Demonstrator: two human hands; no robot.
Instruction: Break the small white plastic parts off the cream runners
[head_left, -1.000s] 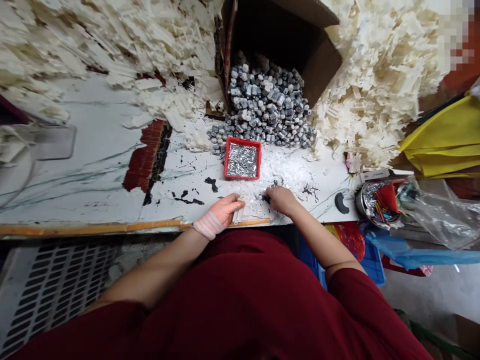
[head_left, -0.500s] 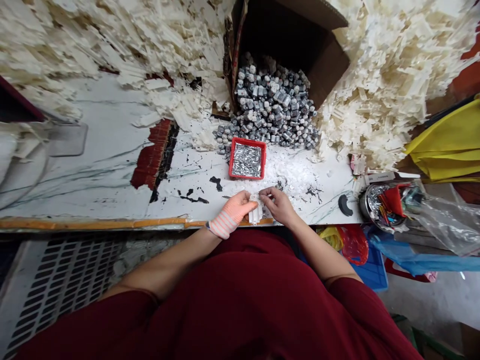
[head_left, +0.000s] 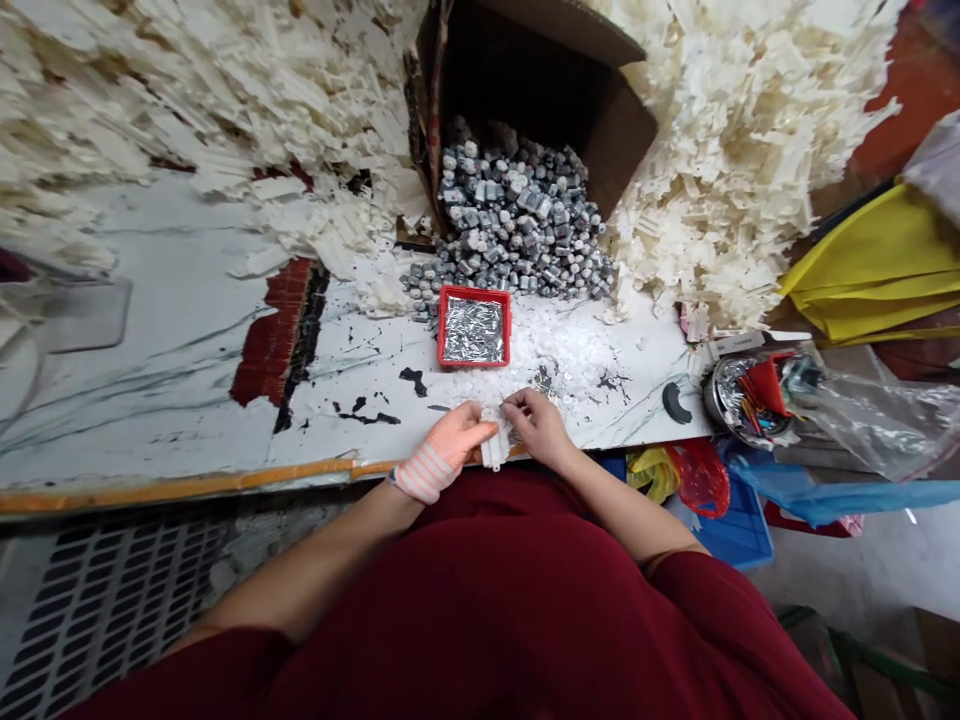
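A small white moulded plastic piece (head_left: 492, 447) sits between my hands at the table's front edge. My left hand (head_left: 448, 450), in a pink glove with a striped cuff, grips its lower part. My right hand (head_left: 535, 428) pinches its upper end, with the fingers partly hiding it. Just beyond them lies a scatter of white plastic crumbs (head_left: 570, 355). A red tray (head_left: 474, 327) lined with shiny metal pins stands a little farther off, next to a heap of small grey metal cylinders (head_left: 510, 215) spilling from a cardboard box (head_left: 551, 75).
Big heaps of white plastic scrap (head_left: 720, 170) rise on both sides of the box. The white stained table (head_left: 150, 400) has an orange strip along its front edge. At right are a metal bowl (head_left: 742, 397), a clear plastic bag (head_left: 877, 420) and yellow cloth (head_left: 877, 265).
My hands have come together on the white plastic piece, and my right hand has moved from the dark bits on the table onto it. The whole view has shifted slightly.
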